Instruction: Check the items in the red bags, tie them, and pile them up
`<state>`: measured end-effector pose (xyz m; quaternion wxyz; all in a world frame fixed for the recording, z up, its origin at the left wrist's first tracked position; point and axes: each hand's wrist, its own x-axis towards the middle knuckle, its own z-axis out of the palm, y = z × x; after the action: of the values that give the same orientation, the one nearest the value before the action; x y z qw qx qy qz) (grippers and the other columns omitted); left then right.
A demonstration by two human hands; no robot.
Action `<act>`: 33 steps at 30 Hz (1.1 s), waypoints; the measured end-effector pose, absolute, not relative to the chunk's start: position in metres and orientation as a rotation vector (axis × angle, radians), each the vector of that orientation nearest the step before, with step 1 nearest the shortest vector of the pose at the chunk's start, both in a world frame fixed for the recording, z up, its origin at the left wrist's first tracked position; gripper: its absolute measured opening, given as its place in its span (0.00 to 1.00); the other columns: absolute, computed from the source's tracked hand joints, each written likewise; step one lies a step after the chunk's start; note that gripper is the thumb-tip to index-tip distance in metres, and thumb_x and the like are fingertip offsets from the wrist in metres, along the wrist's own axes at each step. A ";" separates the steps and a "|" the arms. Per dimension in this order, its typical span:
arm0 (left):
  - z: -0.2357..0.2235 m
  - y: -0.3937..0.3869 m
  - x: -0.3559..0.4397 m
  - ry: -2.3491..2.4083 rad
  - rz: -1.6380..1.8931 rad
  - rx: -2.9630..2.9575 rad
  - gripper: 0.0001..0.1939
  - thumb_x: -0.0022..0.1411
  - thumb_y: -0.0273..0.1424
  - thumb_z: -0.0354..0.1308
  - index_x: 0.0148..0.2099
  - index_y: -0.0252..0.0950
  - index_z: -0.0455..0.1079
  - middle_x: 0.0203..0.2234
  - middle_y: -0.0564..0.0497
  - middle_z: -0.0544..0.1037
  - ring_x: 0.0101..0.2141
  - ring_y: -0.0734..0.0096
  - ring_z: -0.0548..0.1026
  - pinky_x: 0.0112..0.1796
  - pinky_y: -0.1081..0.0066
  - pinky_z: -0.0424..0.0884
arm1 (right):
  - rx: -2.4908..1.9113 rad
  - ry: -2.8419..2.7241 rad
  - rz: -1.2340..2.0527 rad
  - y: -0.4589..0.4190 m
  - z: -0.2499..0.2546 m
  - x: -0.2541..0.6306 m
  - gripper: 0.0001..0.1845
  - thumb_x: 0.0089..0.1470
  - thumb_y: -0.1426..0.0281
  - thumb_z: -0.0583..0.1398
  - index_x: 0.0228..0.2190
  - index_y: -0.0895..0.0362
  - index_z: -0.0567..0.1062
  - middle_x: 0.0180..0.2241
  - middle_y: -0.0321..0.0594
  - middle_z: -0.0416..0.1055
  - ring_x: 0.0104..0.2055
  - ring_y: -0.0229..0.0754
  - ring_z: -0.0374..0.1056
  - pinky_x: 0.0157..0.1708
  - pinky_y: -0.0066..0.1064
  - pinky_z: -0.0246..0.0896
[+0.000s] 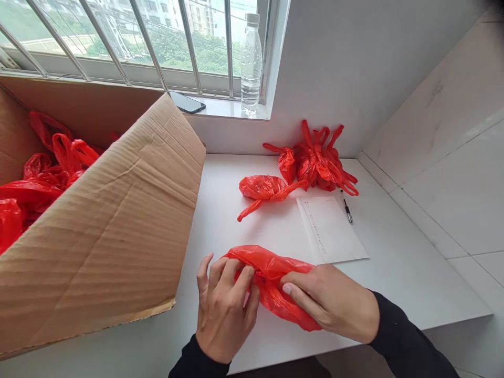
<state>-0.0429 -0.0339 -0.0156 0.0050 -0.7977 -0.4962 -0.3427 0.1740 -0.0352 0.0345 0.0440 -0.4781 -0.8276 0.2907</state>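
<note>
A red plastic bag (271, 262) lies near the front edge of the white table, with both hands on it. My left hand (226, 302) has its fingers bent over the bag's left end, gripping the film near its gathered middle. From the right, my right hand (331, 302) is closed on the bag's other end, thumb pressed along it. What is inside the bag cannot be seen. Just beyond it lies another red bag (263, 188) with its handles twisted out.
To the left stands an open cardboard box (129, 210) holding several red bags (51, 173). More tied red bags (321, 163) sit by the wall. Papers (334, 231) and a pen (347, 210) lie at right. A water bottle (251, 65) and phone (187, 102) rest on the windowsill.
</note>
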 end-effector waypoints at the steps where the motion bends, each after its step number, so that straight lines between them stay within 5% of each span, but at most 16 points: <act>1: -0.019 -0.035 -0.042 -1.542 -1.043 -2.496 0.08 0.61 0.22 0.55 0.38 0.37 0.74 0.33 0.46 0.75 0.40 0.57 0.71 0.59 0.42 0.55 | -1.534 -2.568 0.780 -0.035 0.032 0.172 0.15 0.68 0.66 0.45 0.32 0.52 0.67 0.22 0.31 0.63 0.20 0.36 0.54 0.24 0.31 0.44; 6: -0.029 -0.038 -0.041 -1.518 -1.063 -2.439 0.17 0.60 0.19 0.55 0.48 0.36 0.75 0.39 0.41 0.75 0.47 0.52 0.71 0.62 0.36 0.52 | -1.865 -2.537 0.379 -0.034 0.025 0.168 0.12 0.67 0.66 0.48 0.48 0.52 0.67 0.18 0.31 0.65 0.17 0.42 0.62 0.21 0.31 0.39; 11: -0.020 -0.041 -0.045 -1.592 -1.178 -2.424 0.08 0.55 0.22 0.58 0.29 0.39 0.75 0.40 0.43 0.76 0.51 0.46 0.70 0.62 0.31 0.48 | -1.993 -2.489 0.414 -0.033 0.027 0.174 0.12 0.65 0.65 0.53 0.49 0.54 0.66 0.20 0.33 0.69 0.20 0.45 0.67 0.20 0.32 0.49; 15: -0.018 -0.039 -0.040 -1.619 -1.157 -2.429 0.05 0.59 0.27 0.60 0.31 0.38 0.75 0.46 0.40 0.76 0.56 0.43 0.67 0.62 0.32 0.49 | -1.648 -2.462 0.605 -0.034 0.027 0.177 0.17 0.64 0.70 0.53 0.53 0.53 0.66 0.37 0.42 0.74 0.36 0.48 0.72 0.32 0.38 0.68; 19: -0.025 -0.031 -0.030 -1.597 -1.026 -2.476 0.03 0.60 0.26 0.59 0.37 0.34 0.74 0.62 0.34 0.64 0.66 0.37 0.55 0.63 0.34 0.48 | -1.145 -2.462 0.756 -0.032 0.025 0.171 0.21 0.64 0.76 0.49 0.57 0.54 0.65 0.52 0.48 0.70 0.51 0.48 0.68 0.48 0.42 0.68; 22: -0.029 -0.025 -0.028 -1.626 -0.926 -2.474 0.05 0.59 0.24 0.57 0.40 0.32 0.71 0.65 0.30 0.59 0.67 0.34 0.50 0.63 0.34 0.49 | -1.169 -2.373 0.942 -0.030 0.024 0.167 0.16 0.67 0.72 0.47 0.54 0.56 0.64 0.39 0.44 0.74 0.38 0.45 0.70 0.41 0.41 0.69; 26: -0.030 -0.018 -0.031 -1.735 -0.977 -2.396 0.13 0.59 0.22 0.55 0.48 0.32 0.67 0.66 0.31 0.58 0.67 0.36 0.52 0.62 0.34 0.51 | -1.447 -2.199 1.030 -0.029 0.025 0.168 0.16 0.69 0.65 0.46 0.56 0.53 0.55 0.24 0.29 0.65 0.21 0.39 0.60 0.28 0.36 0.60; 30: -0.026 -0.010 -0.037 -1.829 -1.184 -2.270 0.09 0.62 0.26 0.54 0.46 0.34 0.65 0.60 0.33 0.66 0.64 0.38 0.59 0.60 0.36 0.57 | -1.543 -2.152 1.019 -0.028 0.027 0.172 0.08 0.68 0.64 0.49 0.46 0.52 0.59 0.23 0.27 0.65 0.21 0.37 0.60 0.27 0.32 0.56; 33: -0.024 -0.004 -0.037 -1.865 -1.295 -2.236 0.16 0.64 0.33 0.57 0.53 0.34 0.63 0.59 0.34 0.67 0.63 0.39 0.60 0.60 0.39 0.59 | -1.576 -2.328 0.976 -0.027 0.027 0.173 0.07 0.67 0.64 0.51 0.39 0.52 0.65 0.30 0.34 0.74 0.28 0.40 0.69 0.29 0.32 0.56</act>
<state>-0.0365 -0.0043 -0.0244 -0.0226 -0.7014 -0.5852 -0.4063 0.1729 -0.0265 0.0270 0.0826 -0.5279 -0.7796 0.3267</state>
